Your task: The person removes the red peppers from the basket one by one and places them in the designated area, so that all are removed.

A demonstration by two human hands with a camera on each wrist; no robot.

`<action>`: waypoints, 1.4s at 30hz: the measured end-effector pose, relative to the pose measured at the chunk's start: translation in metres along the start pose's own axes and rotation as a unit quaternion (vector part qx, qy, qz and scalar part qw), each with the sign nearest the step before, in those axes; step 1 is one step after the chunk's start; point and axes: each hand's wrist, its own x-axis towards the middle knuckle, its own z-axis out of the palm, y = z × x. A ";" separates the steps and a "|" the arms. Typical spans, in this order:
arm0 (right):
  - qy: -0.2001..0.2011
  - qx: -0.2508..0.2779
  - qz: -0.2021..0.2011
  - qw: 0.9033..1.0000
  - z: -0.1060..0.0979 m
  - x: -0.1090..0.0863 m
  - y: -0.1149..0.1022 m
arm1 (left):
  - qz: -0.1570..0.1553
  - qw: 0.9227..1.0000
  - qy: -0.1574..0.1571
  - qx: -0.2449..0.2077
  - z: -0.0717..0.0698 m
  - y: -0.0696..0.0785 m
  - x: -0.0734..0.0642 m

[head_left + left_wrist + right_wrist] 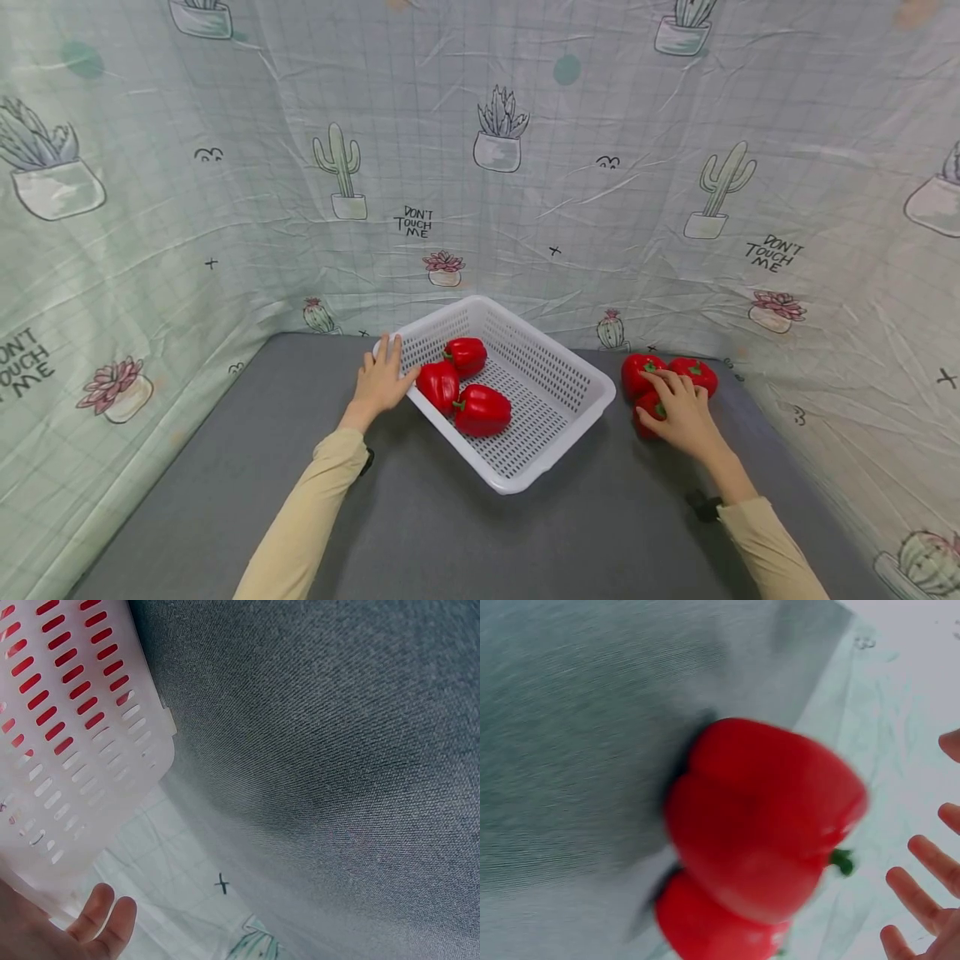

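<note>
Wall cloth (pixel 525 208): one, thin and wrinkly, with a grid and drawn cactus pots
Table (pixel 225 500): one, grey, flat, with tiny woven lines
Basket (pixel 558 357): one, white plastic, box-shaped with round corners, turned cornerwise on the table, full of small long holes in neat rows
Sleeves (pixel 300 517): two, tan, plain and soft-looking
Left hand (pixel 381 383): one, resting at the basket's left corner, touching the rim with loose, mostly straight fingers, not squeezing
Right hand (pixel 682 412): one, reaching just over the peppers on the table with fingers spread, holding nothing
Peppers in the basket (pixel 483 410): three, red, shiny, smooth, lumpy, bunched near the left side
Peppers on the table (pixel 639 375): three, red and shiny too, bunched close together right of the basket, partly hidden under the right hand
Wrist things (pixel 703 505): two, black, small, one at each wrist
Stems (pixel 842 861): green, short and stubby
</note>
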 end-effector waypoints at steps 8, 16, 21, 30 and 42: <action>0.042 0.000 -0.033 0.999 -0.014 0.023 -0.020 | -0.002 1.000 -0.002 0.001 0.001 -0.001 0.001; 0.068 0.013 -0.073 0.995 -0.032 0.043 -0.036 | -0.004 1.000 0.001 -0.001 0.001 0.000 0.001; 0.070 0.013 -0.089 0.994 -0.040 0.060 -0.045 | -0.004 1.000 -0.002 0.000 0.001 0.000 0.001; 0.063 0.030 -0.121 0.990 -0.041 0.103 -0.063 | -0.005 1.000 -0.001 -0.002 0.001 0.000 0.000; 0.049 0.071 -0.113 0.990 -0.021 0.156 -0.106 | -0.004 1.000 -0.002 0.003 0.000 0.000 0.000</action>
